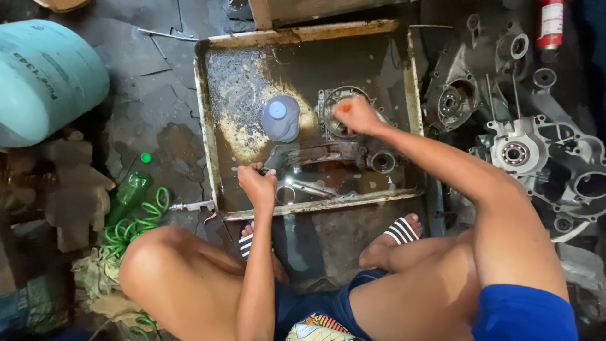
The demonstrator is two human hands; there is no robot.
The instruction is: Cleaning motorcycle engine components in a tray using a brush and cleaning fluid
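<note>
A rusty square metal wash tray (pixel 211 126) sits on the floor, filled with dark oily liquid. An engine crankcase half (pixel 353 148) lies in it. My right hand (pixel 356 115) is closed around a small orange object and presses on the round opening of the case. My left hand (pixel 257 183) grips the near left end of the case, close to the tray's front rim. A clear plastic bottle with a blue cap (pixel 281 117) stands in the liquid between my hands.
Several bare engine case parts (pixel 536 151) lie to the right of the tray. A pale green gas cylinder (pixel 44 79) lies at the left. A green bottle (pixel 129 192) and a coiled green hose (pixel 136 227) rest by my left knee. A red can (pixel 551 22) stands far right.
</note>
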